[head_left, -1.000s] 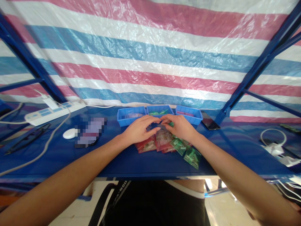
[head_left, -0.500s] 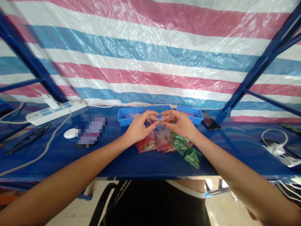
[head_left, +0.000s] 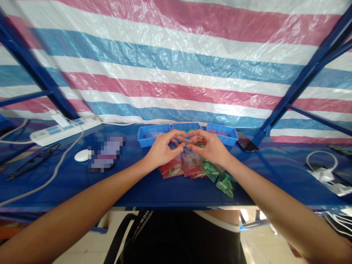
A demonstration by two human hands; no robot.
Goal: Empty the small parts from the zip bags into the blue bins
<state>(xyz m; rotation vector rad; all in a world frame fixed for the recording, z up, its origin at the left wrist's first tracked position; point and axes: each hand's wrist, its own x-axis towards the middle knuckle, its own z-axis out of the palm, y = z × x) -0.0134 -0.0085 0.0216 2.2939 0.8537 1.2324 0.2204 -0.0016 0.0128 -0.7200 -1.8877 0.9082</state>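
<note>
Transparent plastic piece (head_left: 187, 141), mostly finger-hidden, is pinched by left hand (head_left: 162, 149) and right hand (head_left: 213, 148)

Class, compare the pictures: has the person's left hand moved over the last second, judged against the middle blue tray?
Yes, slightly: the left hand is now higher in the picture, hiding more of the middle blue tray.

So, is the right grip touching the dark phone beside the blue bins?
Apart. The head view shows bare blue tabletop between the right grip and the dark phone.
</note>
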